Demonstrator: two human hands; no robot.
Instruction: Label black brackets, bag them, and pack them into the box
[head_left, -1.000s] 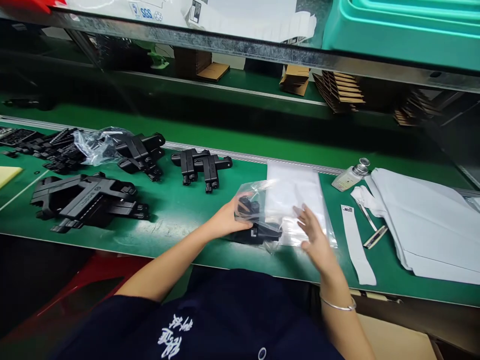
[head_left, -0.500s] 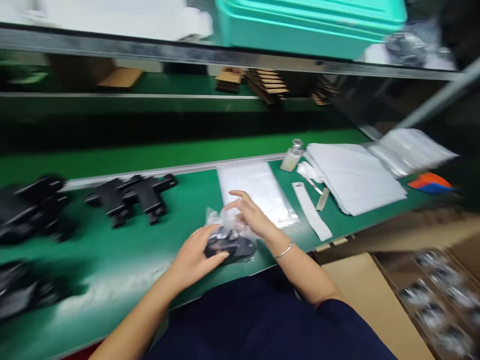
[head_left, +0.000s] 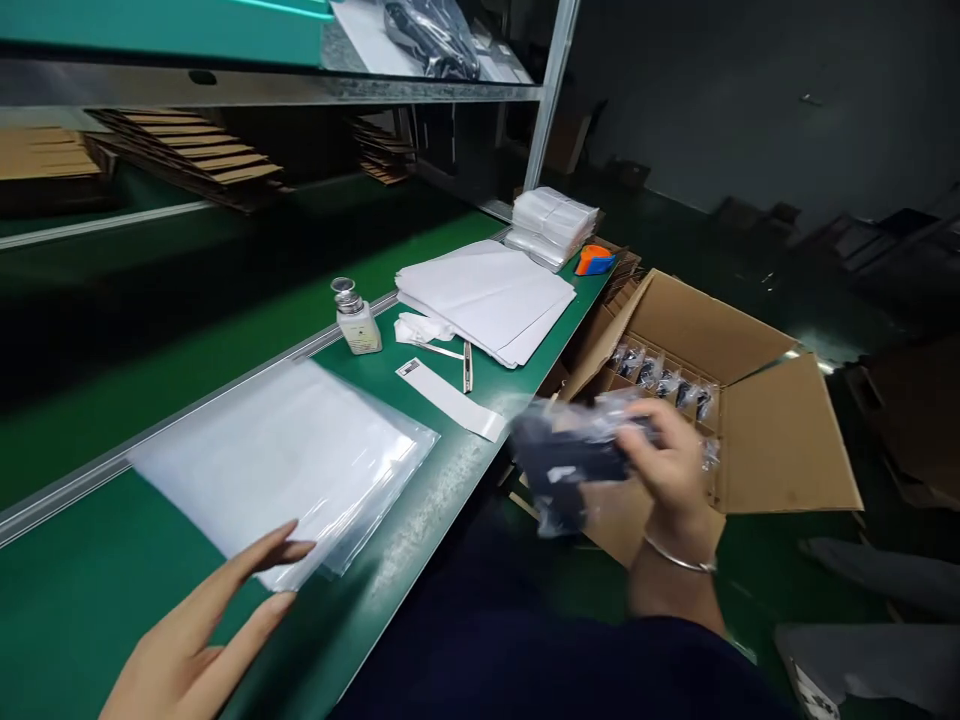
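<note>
My right hand (head_left: 667, 465) is closed on a black part wrapped in a clear plastic bag (head_left: 559, 460), held up past the bench's front edge and blurred by motion. Behind it stands an open cardboard box (head_left: 780, 440), where several bagged black parts (head_left: 667, 380) sit between dividers. My left hand (head_left: 217, 625) holds nothing; its thumb and fingers are apart over the near corner of a stack of clear plastic bags (head_left: 285, 460) on the green bench. Whether the fingertips touch the bags I cannot tell.
On the bench (head_left: 67, 610) are a pump bottle (head_left: 357, 318), a white label strip (head_left: 450, 398), a small cutter (head_left: 467, 367), white sheets (head_left: 484, 295), more packed bags (head_left: 553, 225) and an orange-blue tape dispenser (head_left: 595, 260). A metal shelf post (head_left: 553, 95) rises behind.
The view has swung right toward the box. The bagged black part has left the bench in my right hand, and my left hand has let go of it.
</note>
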